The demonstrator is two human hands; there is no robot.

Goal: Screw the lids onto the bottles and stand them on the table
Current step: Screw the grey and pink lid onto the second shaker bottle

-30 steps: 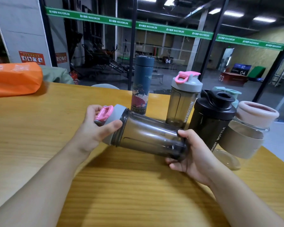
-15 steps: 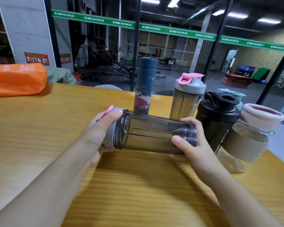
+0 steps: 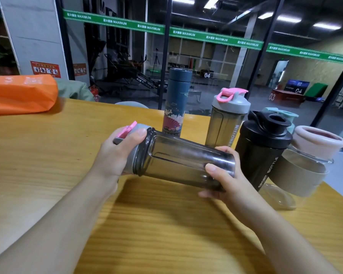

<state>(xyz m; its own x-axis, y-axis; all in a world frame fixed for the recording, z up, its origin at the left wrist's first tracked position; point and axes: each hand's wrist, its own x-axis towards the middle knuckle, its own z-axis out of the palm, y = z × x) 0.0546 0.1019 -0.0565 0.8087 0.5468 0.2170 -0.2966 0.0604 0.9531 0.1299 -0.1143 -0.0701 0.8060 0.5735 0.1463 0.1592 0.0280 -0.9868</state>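
While my left hand grips the grey lid and my right hand holds the smoky bottle sideways, a crooked start could cross the threads.

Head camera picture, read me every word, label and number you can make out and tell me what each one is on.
"SPORT BOTTLE": black shaker bottle.
"PROTEIN", start hidden: standing smoky shaker.
"MAXIMUM", repeated beside characters too small to read: green banner.
"04": on the glass wall.
"03": red box.
"02", "04": blue sign.
Red posters: too blurred.
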